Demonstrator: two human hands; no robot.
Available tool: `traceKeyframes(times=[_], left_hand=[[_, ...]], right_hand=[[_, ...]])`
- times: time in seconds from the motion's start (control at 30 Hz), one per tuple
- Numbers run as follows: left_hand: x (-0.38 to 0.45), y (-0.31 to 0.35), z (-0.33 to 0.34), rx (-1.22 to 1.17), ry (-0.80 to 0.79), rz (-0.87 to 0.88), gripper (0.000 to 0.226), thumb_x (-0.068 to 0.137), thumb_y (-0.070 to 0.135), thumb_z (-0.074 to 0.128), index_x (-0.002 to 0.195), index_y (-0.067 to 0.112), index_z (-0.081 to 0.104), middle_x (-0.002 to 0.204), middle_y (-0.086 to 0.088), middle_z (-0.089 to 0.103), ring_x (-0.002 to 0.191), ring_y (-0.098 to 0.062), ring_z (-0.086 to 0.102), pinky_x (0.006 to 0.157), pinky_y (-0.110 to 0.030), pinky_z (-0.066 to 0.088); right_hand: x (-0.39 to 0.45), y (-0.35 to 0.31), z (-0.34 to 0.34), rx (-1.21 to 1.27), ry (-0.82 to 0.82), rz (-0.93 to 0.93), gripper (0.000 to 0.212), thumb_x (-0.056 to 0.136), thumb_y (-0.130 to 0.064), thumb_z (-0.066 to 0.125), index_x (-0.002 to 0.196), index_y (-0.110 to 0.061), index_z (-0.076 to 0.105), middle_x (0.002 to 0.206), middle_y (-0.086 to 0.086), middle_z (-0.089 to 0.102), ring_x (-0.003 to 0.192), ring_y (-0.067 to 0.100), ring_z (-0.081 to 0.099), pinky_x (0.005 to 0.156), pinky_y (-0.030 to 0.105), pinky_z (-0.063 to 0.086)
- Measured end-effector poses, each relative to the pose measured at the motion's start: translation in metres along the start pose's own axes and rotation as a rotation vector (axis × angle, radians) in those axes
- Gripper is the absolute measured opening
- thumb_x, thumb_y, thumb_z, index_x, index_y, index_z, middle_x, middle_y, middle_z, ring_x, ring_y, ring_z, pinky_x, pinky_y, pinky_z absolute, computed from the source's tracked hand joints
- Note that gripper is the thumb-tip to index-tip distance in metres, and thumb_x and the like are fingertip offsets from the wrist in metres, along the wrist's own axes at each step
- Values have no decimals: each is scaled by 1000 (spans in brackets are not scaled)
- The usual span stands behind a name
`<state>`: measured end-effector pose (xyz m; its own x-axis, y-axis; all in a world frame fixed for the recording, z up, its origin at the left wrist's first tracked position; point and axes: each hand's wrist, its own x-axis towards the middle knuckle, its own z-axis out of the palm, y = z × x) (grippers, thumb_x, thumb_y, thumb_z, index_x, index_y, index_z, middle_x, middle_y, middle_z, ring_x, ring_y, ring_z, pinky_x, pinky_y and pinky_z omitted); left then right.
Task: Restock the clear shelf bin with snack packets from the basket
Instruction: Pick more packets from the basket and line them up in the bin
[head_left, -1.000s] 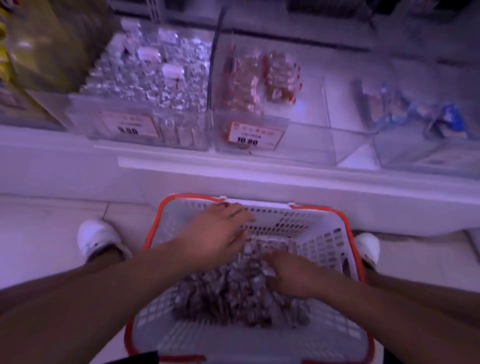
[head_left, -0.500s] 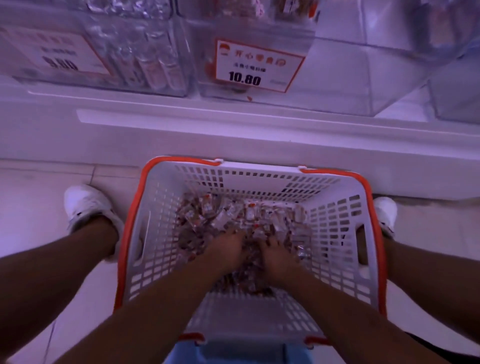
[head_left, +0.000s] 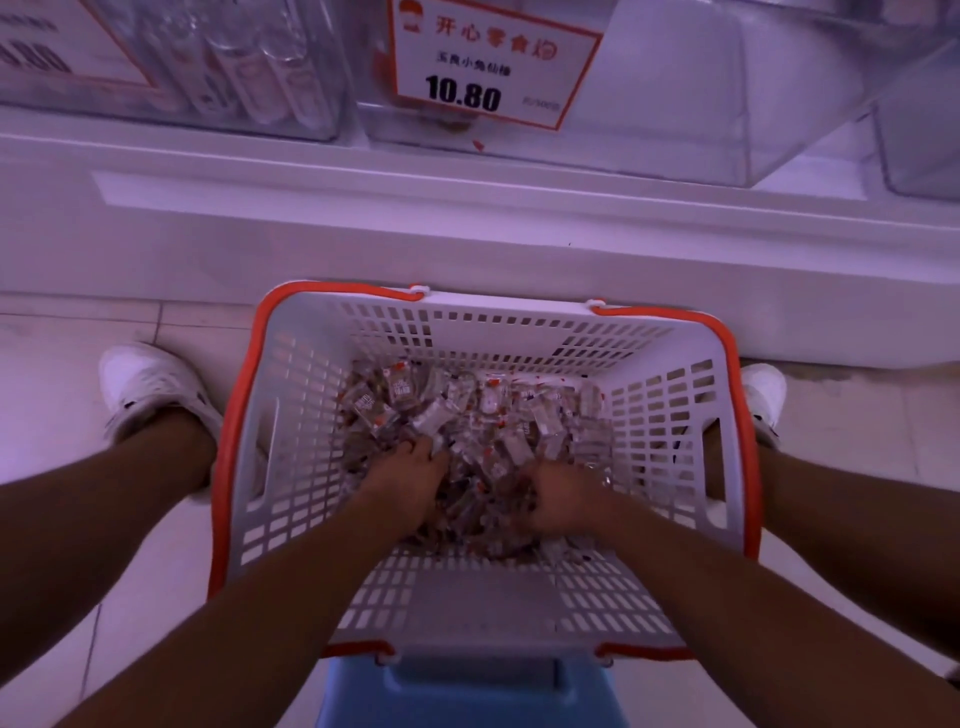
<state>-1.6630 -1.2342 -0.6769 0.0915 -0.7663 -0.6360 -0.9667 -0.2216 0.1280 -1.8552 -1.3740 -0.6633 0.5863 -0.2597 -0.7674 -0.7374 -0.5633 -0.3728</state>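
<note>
Two hands are plunged into a heap of small clear snack packets (head_left: 467, 415) at the bottom of a white basket (head_left: 291, 415) with an orange rim. The view looks straight down from the person's head. The left hand (head_left: 402, 480) sits at the near left of the heap, fingers curled down among the packets. The right hand (head_left: 563, 501) sits at the near right, fingers likewise curled and bunching packets. Both seem to be gathering a handful, though the fingertips are buried, so how much each holds is unclear.

The basket rests on a blue stool (head_left: 467, 691), close against a white shelf (head_left: 467, 208). A white shoe (head_left: 150, 389) stands on the floor at each side of the basket.

Beyond the basket, on the shelf, sits the clear bin (head_left: 675, 104) to be filled. Its front bears a price label (head_left: 493, 57) reading 10.80. Through the front wall the bin looks nearly bare. A neighbouring bin (head_left: 208, 57), left of the labelled one, holds other goods.

Risks from here: the packets are slick and loose, so an overfull handful could shed some onto the floor on the lift from basket to bin. Packets could also land in the neighbouring bin, since the two stand side by side. A hard pull might tip the basket on its stool.
</note>
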Motion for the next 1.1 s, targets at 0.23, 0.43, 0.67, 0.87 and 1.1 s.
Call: traceKeyframes(times=[0.23, 0.43, 0.67, 0.87, 1.1], left_hand=[[-5, 5, 3, 94, -78, 85, 74, 78, 58, 66, 137, 17, 49, 141, -12, 37, 129, -33, 38, 105, -44, 35], [-5, -7, -1, 3, -41, 97, 46, 95, 18, 47, 142, 17, 44, 142, -13, 42, 127, -34, 41, 107, -42, 38], [-7, -14, -6, -452, 58, -58, 51, 86, 18, 60, 137, 16, 50, 121, -15, 66, 112, -37, 62, 93, -41, 50], [-3, -18, -18, -656, 141, -106, 19, 84, 10, 60, 99, 13, 71, 103, -11, 72, 99, -30, 65, 83, -29, 46], [7, -25, -64, -867, 75, -108, 18, 86, 12, 64, 103, 19, 67, 88, 8, 67, 87, -17, 64, 64, -10, 44]], right_hand=[[1, -31, 41, -493, 54, -258, 88, 74, -47, 72, 144, -11, 32, 139, 18, 38, 129, 37, 36, 108, 50, 35], [6, -25, 28, -276, 56, -157, 76, 80, -56, 66, 140, -17, 41, 134, 15, 45, 128, 33, 41, 101, 43, 45], [4, -30, 16, -155, -49, -141, 71, 81, -52, 66, 139, -17, 44, 138, 15, 47, 128, 34, 46, 106, 38, 42], [9, -46, 21, -347, -180, -164, 57, 85, -25, 66, 138, -13, 49, 143, 21, 40, 129, 40, 39, 105, 46, 42], [4, -31, -25, 236, -71, 27, 32, 87, -25, 71, 118, -16, 67, 116, -7, 65, 99, 18, 66, 69, 7, 46]])
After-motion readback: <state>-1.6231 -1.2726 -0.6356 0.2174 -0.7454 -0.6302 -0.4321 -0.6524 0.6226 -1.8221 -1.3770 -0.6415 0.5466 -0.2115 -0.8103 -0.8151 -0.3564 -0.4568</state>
